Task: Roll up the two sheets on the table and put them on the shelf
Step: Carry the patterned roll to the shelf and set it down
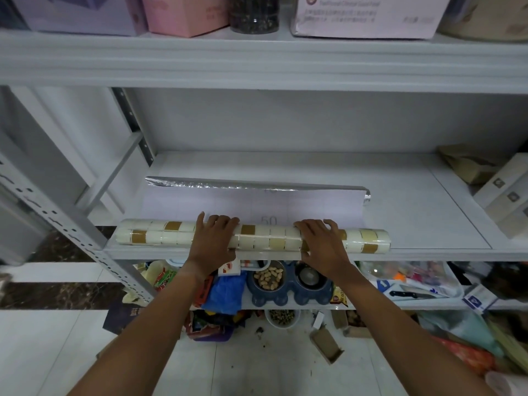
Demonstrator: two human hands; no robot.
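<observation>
A rolled sheet with a cream and brown tile pattern (160, 235) lies lengthwise along the front edge of the white shelf board (414, 212). My left hand (213, 241) rests on top of the roll left of its middle, fingers curled over it. My right hand (323, 242) presses on the roll right of its middle. Behind the roll, a second sheet (257, 201) lies partly unrolled on the same shelf board, white side up with a silver foil edge curling at the back.
White and brown boxes (503, 192) stand at the shelf's right end. Pink and white boxes and a jar (254, 12) fill the shelf above. Below are a blue snack dish (288, 281), bags and a knife (411, 294). Clutter covers the floor.
</observation>
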